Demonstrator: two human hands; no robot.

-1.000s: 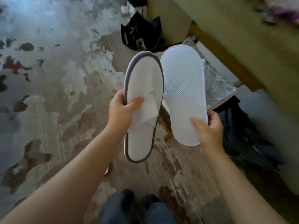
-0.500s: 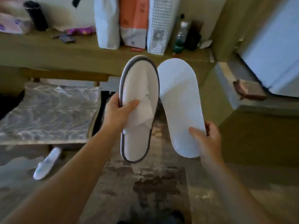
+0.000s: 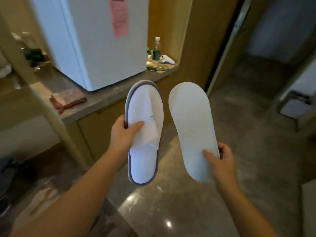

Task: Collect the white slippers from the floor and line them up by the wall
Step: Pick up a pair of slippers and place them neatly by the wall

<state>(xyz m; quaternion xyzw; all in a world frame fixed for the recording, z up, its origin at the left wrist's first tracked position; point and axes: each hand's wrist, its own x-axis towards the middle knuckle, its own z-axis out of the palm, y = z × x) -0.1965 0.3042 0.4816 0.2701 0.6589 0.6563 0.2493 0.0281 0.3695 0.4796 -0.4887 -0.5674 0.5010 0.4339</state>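
Note:
I hold two white slippers up in front of me, a small gap between them. My left hand [image 3: 124, 134] grips the grey-trimmed slipper [image 3: 144, 161] at its left edge, thumb across the strap, its upper side facing me. My right hand [image 3: 219, 159] pinches the other slipper [image 3: 191, 120] near its lower end, its plain white sole turned towards me. Both slippers point away from me, above the floor.
A white fridge [image 3: 102, 48] with a pink notice stands on a stone ledge [image 3: 95, 103] ahead left. A bottle [image 3: 156, 48] and small items sit in the wooden alcove. Glossy stone floor [image 3: 188, 211] leads into a dim hallway at right, past a dark door frame [image 3: 222, 43].
The view has swung to the right, from patterned carpet past a shelf with bags to the fridge and hallway. The slippers stay in the same grips and have drifted slightly apart.

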